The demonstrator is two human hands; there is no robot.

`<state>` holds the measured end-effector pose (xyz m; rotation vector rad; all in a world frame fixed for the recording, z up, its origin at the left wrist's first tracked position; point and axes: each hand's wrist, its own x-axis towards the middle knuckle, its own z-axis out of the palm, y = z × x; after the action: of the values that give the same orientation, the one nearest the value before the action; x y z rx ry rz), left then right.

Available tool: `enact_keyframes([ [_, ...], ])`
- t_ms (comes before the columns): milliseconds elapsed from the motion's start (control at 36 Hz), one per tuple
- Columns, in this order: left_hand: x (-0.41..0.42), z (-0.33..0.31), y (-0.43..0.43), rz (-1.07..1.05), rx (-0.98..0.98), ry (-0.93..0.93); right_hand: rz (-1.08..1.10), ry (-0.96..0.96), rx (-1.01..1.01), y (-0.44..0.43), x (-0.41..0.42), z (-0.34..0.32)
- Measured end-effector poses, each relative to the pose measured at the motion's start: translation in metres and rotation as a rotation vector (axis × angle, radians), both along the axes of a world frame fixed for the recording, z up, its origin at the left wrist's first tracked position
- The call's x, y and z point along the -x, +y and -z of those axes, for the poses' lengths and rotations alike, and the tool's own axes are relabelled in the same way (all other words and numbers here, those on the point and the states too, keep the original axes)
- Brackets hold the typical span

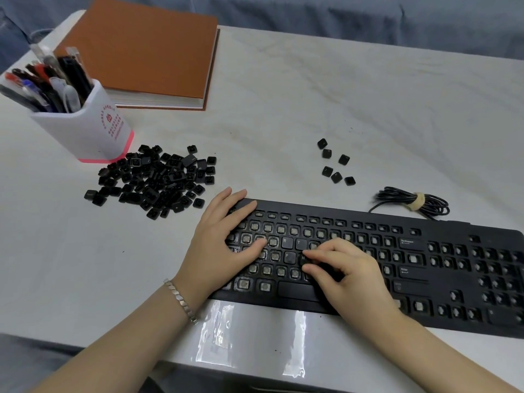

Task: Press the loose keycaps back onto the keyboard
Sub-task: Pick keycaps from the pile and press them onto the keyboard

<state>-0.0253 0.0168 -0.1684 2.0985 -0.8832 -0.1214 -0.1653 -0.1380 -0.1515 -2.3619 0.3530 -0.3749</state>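
Two right fingers (320, 254) pinch the H keycap (302, 258) on the keyboard (453, 226); left fingers (241, 211) lie flat.

White table (368, 95), evenly lit, surface faintly smudged, with a glossy clear film (249, 336) at its near edge. Blue-grey upholstery (340, 12) lies beyond the far edge, and again below the near left corner.

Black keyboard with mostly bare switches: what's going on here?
A person is refitting keycaps. The left hand rests flat on the black keyboard at its left end, while the right hand pinches the black H keycap in the middle row. Few keys are seated; a large pile of loose black keycaps lies behind.
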Motion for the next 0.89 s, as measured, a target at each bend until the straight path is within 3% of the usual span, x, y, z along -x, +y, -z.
enact_keyframes([
  [444, 0.000, -0.001, 0.000, 0.005, -0.004, -0.006, -0.042, 0.050, 0.074, -0.001, -0.003, -0.005],
  [694, -0.001, 0.000, 0.000, 0.013, -0.003, -0.013, -0.095, 0.184, 0.510, 0.017, -0.010, -0.016],
  [750, -0.001, 0.000, 0.000, 0.015, 0.000, -0.014, -0.152, 0.104, 0.645, 0.016, -0.004, -0.008],
  [889, -0.001, 0.000, 0.000, 0.003, 0.002, -0.008, -0.168, 0.073, 0.611, 0.010, 0.004, -0.001],
])
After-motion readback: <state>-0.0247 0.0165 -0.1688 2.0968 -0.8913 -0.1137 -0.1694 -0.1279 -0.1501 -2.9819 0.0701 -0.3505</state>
